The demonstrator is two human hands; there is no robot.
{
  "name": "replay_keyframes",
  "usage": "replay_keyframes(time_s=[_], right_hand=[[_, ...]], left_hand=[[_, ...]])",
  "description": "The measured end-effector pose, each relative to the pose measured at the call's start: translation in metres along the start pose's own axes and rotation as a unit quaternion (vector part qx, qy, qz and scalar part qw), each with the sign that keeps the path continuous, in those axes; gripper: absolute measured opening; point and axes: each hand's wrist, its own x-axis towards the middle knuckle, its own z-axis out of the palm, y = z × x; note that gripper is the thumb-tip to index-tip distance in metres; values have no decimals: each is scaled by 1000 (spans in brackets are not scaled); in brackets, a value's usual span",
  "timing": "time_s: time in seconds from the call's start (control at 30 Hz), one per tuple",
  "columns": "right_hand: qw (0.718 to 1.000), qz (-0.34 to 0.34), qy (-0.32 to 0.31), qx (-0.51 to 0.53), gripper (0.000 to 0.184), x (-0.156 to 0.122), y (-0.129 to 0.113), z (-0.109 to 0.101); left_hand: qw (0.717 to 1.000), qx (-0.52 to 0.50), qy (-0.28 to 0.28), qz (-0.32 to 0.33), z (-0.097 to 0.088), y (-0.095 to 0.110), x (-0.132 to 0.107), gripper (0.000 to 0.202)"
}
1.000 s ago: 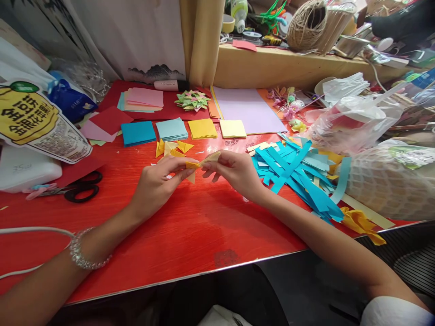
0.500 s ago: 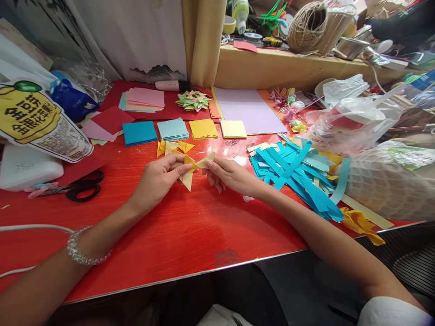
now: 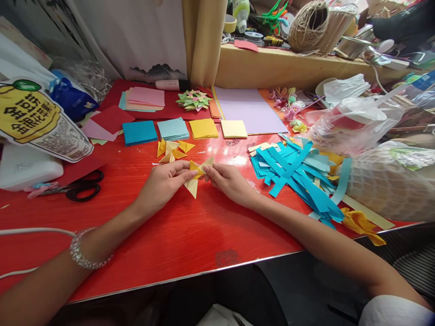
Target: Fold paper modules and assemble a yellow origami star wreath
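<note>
Both hands are at mid-table, meeting on one folded yellow paper piece [image 3: 194, 177].
- Left hand [image 3: 162, 183]: its fingers [image 3: 178, 165] are closed in a pinch on the darker yellow side of the piece. The wrist rests low over the table [image 3: 176, 235], and there's a bead bracelet [image 3: 84, 254] on that forearm.
- Right hand [image 3: 231, 182]: thumb and forefinger are closed on the pale tip that sticks up and to the right. The other fingers are curled under, and I can't tell whether they touch the paper.
- The piece is held just above the red table surface between the two hands, with one sharp triangular point aimed down toward me. I can't tell whether that point touches the table.

Around it:
- A small heap of folded yellow pieces [image 3: 173, 150] lies just behind the hands.
- Behind that is a row of square paper stacks: blue stack [image 3: 139, 132], light blue stack [image 3: 172, 128], yellow stack [image 3: 203, 128] and pale yellow stack [image 3: 233, 128].
- A pile of blue paper strips [image 3: 295, 170] is near the right hand, apart from it.
- Black scissors [image 3: 83, 188] lie well to the left of the left hand.
- A green-and-pink folded ring [image 3: 193, 99] sits at the back, with a lilac sheet [image 3: 249, 111] beside it.
</note>
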Motion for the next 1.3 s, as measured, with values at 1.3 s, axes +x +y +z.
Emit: replay_keyframes(time_s=[1.3], right_hand=[[992, -14, 114, -55, 18, 75, 28, -4]], left_hand=[[990, -86, -79, -80, 1, 4, 1, 27]])
